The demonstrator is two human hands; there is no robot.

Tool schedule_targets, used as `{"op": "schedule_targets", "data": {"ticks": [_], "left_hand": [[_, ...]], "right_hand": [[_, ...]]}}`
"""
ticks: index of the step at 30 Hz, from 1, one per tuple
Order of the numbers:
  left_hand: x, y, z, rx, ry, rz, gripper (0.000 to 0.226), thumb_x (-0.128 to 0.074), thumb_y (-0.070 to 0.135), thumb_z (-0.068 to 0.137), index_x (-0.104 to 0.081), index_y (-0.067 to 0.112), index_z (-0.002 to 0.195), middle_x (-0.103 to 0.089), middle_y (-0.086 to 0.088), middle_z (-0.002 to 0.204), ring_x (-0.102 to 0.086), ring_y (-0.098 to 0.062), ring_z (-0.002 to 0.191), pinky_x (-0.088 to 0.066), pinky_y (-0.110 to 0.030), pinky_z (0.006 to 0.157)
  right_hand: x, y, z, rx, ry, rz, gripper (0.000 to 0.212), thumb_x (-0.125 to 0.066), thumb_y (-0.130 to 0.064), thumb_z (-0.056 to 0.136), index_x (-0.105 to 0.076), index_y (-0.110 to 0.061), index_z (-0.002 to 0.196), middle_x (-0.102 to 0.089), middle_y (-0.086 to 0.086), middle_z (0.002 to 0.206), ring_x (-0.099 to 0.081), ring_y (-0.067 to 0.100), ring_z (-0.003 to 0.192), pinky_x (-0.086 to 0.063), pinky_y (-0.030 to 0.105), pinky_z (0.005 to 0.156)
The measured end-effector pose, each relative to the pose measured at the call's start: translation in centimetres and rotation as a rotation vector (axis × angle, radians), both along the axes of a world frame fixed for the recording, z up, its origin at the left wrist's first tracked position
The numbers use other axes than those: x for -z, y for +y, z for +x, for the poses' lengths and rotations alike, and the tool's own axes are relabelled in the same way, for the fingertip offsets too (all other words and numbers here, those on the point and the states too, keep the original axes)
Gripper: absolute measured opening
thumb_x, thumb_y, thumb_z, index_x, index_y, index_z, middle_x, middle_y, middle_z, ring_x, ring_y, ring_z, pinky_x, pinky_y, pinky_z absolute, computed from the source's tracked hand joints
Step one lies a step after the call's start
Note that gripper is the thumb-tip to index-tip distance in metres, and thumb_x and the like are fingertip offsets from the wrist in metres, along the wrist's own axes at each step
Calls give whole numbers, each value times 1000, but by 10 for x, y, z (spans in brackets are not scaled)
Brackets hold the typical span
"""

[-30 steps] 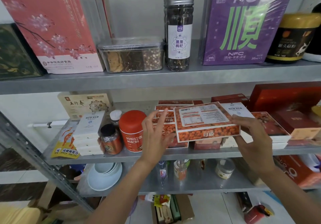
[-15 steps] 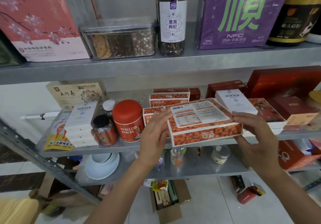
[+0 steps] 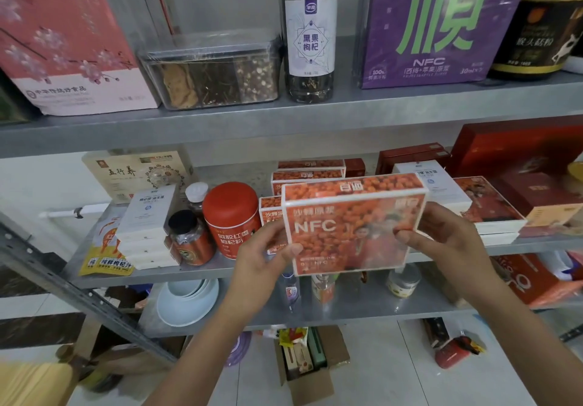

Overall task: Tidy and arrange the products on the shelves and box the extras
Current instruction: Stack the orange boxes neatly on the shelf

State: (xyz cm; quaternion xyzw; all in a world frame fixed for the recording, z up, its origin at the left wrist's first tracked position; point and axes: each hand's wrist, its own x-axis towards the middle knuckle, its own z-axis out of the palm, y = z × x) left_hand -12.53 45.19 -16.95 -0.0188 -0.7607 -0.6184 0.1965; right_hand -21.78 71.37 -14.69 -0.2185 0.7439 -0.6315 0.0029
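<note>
Grey metal shelving (image 3: 205,271), tidying part done: one orange NFC box (image 3: 353,229) in hand.
We hold this box upright, front face toward us, clear of the middle shelf. The left hand (image 3: 260,260) pinches its left edge and the right hand (image 3: 451,241) its right edge, with fingers (image 3: 407,233) curled onto the face. Behind the fingers, matching orange boxes (image 3: 307,174) lie stacked. Left of the fingers, a red canister (image 3: 232,216) and white cartons (image 3: 145,226) stand grouped. Below the fingers, an open cardboard box (image 3: 310,371) on the floor holds some items. We judge that shelving this box and boxing further extras remain outstanding.
</note>
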Motion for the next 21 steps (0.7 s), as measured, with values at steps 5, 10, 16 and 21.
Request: {"op": "schedule_targets", "data": {"ticks": [5,10,16,21], "left_hand": [[3,1,1,-24,-223,305,22,-62,21,84,-69,13,103,-76,-2,97,-72,-18,91,-56,-25,79],[7,-4,1,-71,-352,313,16,-60,18,92,-71,10,101,-77,-3,92,-73,-17,81,-54,-20,67],[11,0,7,-102,-504,354,31,-57,35,93,-69,9,103,-77,-2,90,-73,-14,79,-52,-14,58],[16,5,16,26,-598,366,26,-58,33,94,-67,20,114,-77,3,99,-73,-11,88,-55,-17,63]], "right_hand": [[6,-10,-7,16,-252,-27,45,-78,-44,55,-71,-18,91,-76,0,91,-71,16,88,-52,31,77],[18,-9,-6,-230,-599,-43,56,-89,-25,65,-61,-18,112,-73,11,105,-71,27,97,-57,31,70],[30,-7,3,-204,-713,-161,49,-74,-9,67,-64,-8,115,-74,16,96,-73,22,78,-55,24,57],[38,-5,9,-111,-724,-144,57,-79,-22,59,-68,-5,113,-73,13,87,-69,17,68,-56,24,57]]}}
